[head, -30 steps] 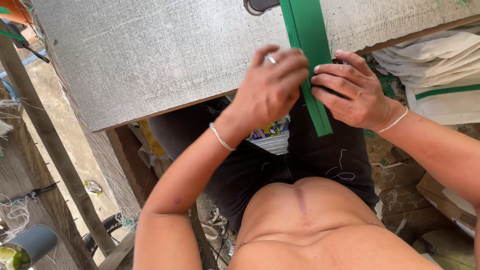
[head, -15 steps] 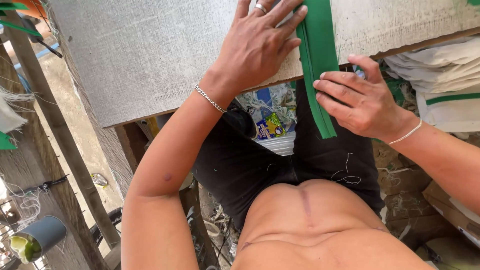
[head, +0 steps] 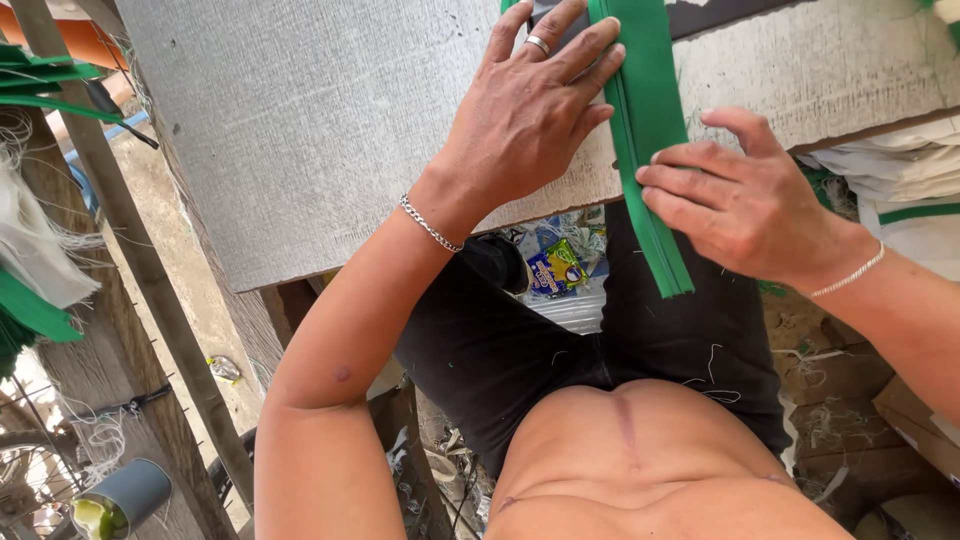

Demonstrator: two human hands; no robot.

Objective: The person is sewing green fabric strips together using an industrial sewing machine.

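A stack of long green strips lies across a grey board and hangs over its near edge above my lap. My left hand rests flat on the board, fingers spread, its fingertips pressing on the strips' left side; it wears a ring and a chain bracelet. My right hand has its curled fingers against the right edge of the strips near the board's edge. Neither hand closes around the strips.
A wooden post leans at the left, with green strips and white fibres beside it. A grey cup sits at the lower left. Coloured wrappers lie under the board. White sacks are stacked at the right.
My left hand has left the strips' end and moved up, flattening onto the board. My right hand has stayed against the strips' right edge. The view has tilted toward the board.
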